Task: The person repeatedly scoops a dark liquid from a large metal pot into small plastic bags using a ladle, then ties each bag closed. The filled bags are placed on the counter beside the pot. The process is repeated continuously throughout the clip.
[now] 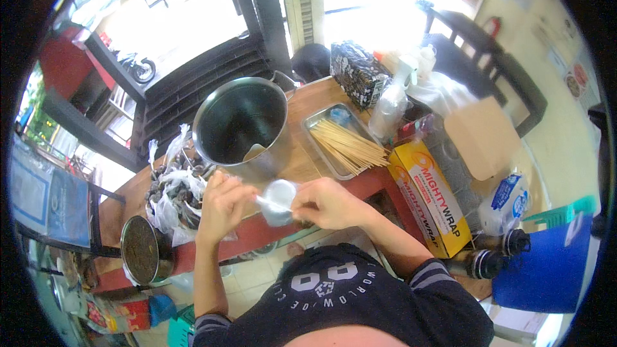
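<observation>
My left hand (224, 202) and my right hand (330, 205) face each other over the near edge of the table. Pinched between their fingers is a strip of thin clear plastic (273, 203), which looks like the edge of a small bag. A pale, rounded translucent part (280, 193) shows behind the strip; blur hides what, if anything, it holds. Just beyond my hands stands a tall steel pot (241, 125), dark inside, with a tan rounded edge (254, 152) low within. Left of my left hand lies a heap of clear plastic bags (176, 190) with dark lumps in and among them.
A metal tray (332, 166) holds bamboo skewers (347, 147). A yellow Mightywrap box (429, 197), a spray bottle (393, 101) and a black patterned box (356, 72) stand right. A smaller brown-filled pot (140, 250) sits at the left edge. Dark flasks (475, 264) lie near my right elbow.
</observation>
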Action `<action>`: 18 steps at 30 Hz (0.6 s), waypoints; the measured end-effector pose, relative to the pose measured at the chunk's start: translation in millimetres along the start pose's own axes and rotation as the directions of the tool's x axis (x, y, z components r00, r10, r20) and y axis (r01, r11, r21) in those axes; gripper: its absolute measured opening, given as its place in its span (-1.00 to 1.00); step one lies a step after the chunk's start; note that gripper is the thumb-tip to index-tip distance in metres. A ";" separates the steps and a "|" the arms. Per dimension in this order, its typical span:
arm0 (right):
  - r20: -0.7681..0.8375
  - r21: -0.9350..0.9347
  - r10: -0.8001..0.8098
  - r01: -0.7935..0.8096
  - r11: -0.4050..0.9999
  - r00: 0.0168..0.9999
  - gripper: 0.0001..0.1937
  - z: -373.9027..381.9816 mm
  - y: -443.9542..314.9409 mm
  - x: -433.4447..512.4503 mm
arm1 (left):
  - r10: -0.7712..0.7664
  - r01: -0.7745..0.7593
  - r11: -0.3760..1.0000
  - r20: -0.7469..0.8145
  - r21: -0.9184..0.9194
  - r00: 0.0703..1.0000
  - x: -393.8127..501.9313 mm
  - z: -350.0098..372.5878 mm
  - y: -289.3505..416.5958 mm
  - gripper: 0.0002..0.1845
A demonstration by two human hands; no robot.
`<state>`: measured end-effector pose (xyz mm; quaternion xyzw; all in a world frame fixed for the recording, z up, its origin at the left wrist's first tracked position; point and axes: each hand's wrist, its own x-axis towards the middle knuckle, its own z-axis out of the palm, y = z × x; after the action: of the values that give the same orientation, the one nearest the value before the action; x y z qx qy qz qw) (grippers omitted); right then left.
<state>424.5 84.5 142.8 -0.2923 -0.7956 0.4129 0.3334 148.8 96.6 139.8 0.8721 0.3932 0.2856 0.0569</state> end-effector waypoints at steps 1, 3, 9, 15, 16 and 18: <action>0.047 0.118 0.033 -0.038 0.992 0.998 -0.90 6.3 1.2 2.0 | -0.021 0.020 0.999 -0.057 -0.034 0.998 0.4 8.4 -5.2 -0.87; 0.050 0.336 0.108 -0.118 0.935 0.993 -0.91 22.9 4.6 8.9 | -0.080 0.053 0.984 -0.160 -0.168 0.984 4.8 37.2 -7.1 -0.86; -0.463 0.253 0.210 -0.098 0.962 0.861 -0.93 37.1 37.1 23.8 | -0.649 0.521 -0.236 0.532 -0.821 0.544 -22.6 132.3 59.1 -0.82; -0.422 -0.028 0.013 -0.027 0.999 0.906 -0.94 46.9 43.4 9.2 | -0.216 0.274 -0.729 0.591 -0.627 0.777 -23.6 69.7 18.6 -0.71; -0.434 0.024 0.031 -0.023 0.999 0.900 -0.95 47.1 41.4 10.8 | -0.330 0.319 -0.578 0.572 -0.751 0.750 -19.4 58.9 18.9 -0.67; -0.379 0.036 0.084 -0.076 0.996 0.922 -0.96 44.6 36.4 13.4 | -0.476 0.341 -0.251 0.422 -0.906 0.771 -8.6 44.0 27.7 -0.58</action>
<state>388.9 91.6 96.2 -0.3955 -0.6990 0.3700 0.4670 186.2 77.0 108.4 0.3460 0.3302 0.4780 0.7367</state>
